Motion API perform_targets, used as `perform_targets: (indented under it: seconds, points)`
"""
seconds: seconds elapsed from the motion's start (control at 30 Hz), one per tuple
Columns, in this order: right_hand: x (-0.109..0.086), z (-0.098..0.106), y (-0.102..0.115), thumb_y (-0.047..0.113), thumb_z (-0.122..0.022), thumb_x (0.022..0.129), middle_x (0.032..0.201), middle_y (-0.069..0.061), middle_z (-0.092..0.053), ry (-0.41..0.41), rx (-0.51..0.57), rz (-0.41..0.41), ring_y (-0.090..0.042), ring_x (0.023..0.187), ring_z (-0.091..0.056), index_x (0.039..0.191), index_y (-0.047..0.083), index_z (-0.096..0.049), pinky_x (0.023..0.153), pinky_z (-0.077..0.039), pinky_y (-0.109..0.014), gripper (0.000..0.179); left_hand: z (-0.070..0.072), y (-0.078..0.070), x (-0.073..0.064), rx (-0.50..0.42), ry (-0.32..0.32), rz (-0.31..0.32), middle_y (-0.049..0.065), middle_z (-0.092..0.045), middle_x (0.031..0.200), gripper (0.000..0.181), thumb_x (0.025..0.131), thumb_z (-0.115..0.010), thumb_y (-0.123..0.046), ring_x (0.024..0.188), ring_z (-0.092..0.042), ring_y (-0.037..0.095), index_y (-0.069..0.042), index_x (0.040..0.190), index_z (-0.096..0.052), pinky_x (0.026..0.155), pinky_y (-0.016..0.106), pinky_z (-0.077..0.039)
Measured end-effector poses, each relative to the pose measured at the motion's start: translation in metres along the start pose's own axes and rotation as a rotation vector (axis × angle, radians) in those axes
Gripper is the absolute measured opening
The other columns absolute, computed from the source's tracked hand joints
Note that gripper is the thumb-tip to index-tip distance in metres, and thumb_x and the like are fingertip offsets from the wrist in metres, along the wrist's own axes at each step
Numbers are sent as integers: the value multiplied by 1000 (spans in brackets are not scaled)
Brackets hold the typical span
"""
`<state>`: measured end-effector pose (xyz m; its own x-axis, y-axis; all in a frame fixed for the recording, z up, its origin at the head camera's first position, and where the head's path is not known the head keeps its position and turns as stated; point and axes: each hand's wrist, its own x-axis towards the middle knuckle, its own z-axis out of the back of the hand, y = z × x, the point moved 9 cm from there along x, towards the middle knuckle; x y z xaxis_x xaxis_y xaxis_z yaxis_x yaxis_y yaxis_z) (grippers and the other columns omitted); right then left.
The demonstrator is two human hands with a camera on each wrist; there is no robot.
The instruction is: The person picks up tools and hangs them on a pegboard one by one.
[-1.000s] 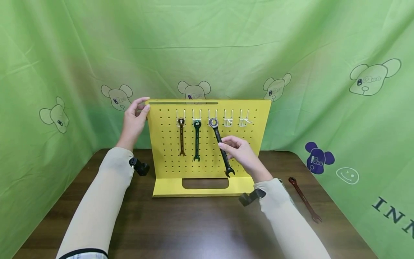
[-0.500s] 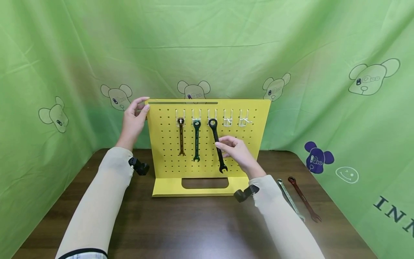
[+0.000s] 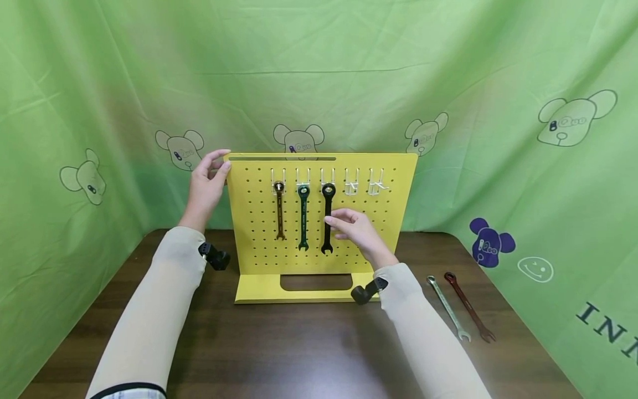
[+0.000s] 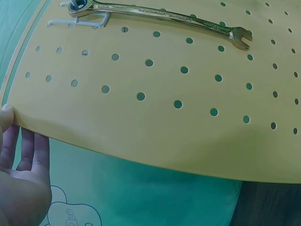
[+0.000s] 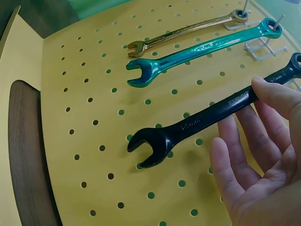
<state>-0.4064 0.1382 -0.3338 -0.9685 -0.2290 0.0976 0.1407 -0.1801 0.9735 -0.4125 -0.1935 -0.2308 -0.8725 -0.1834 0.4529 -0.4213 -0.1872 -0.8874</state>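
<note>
The right hand (image 3: 356,230) pinches a long, shiny black metal wrench (image 3: 327,221), with the thumb on the front of its handle and fingers behind it. The black wrench is in front of a yellow board full of small round holes (image 3: 279,263). It points almost straight up and down, with its ring at the top and its forked end at the bottom. The ring is at the third hook from the left, and a bit of white shows in its hole, but I cannot tell how far on the hook it sits. The left hand (image 3: 206,183) grips the top left corner of the board, thumb in front and fingers behind. Left of the black wrench, a shiny green metal wrench (image 3: 303,219) hangs by its ring, and next to that hangs a thin, shiny gold metal wrench (image 3: 280,213). Two more white wire hooks (image 3: 351,188) stick out to the right of the black wrench. The board stands on a dark brown wooden table (image 3: 279,349). On the table's right side, a silver metal wrench (image 3: 448,307) and a dark red metal wrench (image 3: 468,307) lie side by side, near each other. A light green cloth with mouse faces (image 3: 319,55) hangs behind everything.
</note>
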Motion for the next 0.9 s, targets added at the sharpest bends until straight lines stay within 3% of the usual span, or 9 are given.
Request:
perform_targets:
  seconds: [0.27, 0.43, 0.57, 0.9]
  points:
    - [3, -2, -5, 22, -68, 98, 125, -11, -63, 14, 93, -15, -19, 100, -60, 127, -3, -58, 95, -53, -38, 40, 1, 0, -1, -4, 3, 1, 6, -59, 116, 35, 104, -57, -22, 96, -59, 16, -16, 138, -58, 87, 28, -53]
    - [1, 0, -6, 21, -67, 99, 129, -15, -62, 39, 126, -16, -23, 110, -63, 132, -2, -56, 97, -52, -37, 42, 1, 0, -2, -5, 4, -4, 6, -59, 116, 35, 104, -57, -22, 96, -59, 16, -16, 138, -58, 86, 28, -53]
    - [-2, 2, -4, 26, -70, 97, 132, -17, -61, 64, 87, 7, -29, 118, -62, 135, 0, -56, 100, -50, -41, 48, 2, 0, -1, -3, 0, -2, 6, -59, 117, 36, 104, -57, -23, 98, -59, 16, -15, 139, -58, 88, 29, -52]
    - [-21, 12, -1, 21, -68, 97, 131, -22, -59, 89, -23, 46, -36, 115, -61, 133, -3, -56, 95, -53, -42, 45, 0, -1, 0, -1, 2, 8, 6, -59, 117, 35, 104, -57, -21, 98, -59, 16, -15, 138, -58, 89, 30, -53]
